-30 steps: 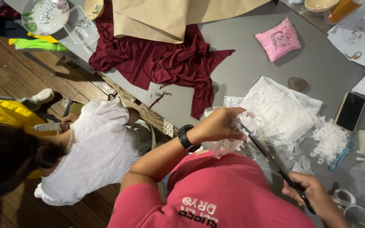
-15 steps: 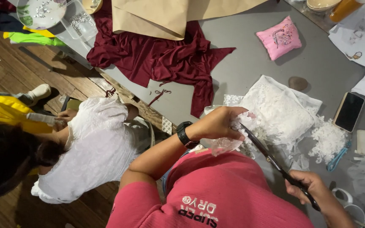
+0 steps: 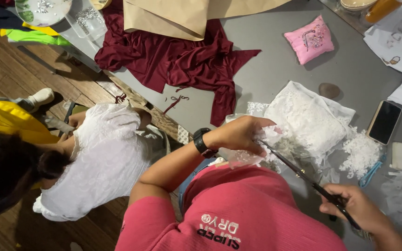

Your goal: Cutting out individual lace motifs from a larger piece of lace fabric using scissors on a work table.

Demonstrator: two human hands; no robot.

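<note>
White lace piece (image 3: 303, 123): on grey worktop (image 3: 275, 69), edge pinched taut in closed left hand (image 3: 243, 135) to meet blades | scissors (image 3: 310, 183): gripped by right hand (image 3: 357, 209) | lace trimmings (image 3: 361, 151), phone (image 3: 384, 122) beside | maroon fabric (image 3: 177, 60) pushed back.

right hand (image 3: 357, 209) was cut off at the lower edge, its fingers wrapped over the scissors (image 3: 303, 179) handles so the loops could not be seen. left hand (image 3: 243, 135) hid the lace (image 3: 261, 151) it pinched and the blade tips. bowl (image 3: 43, 9) ran off the top edge.
</note>
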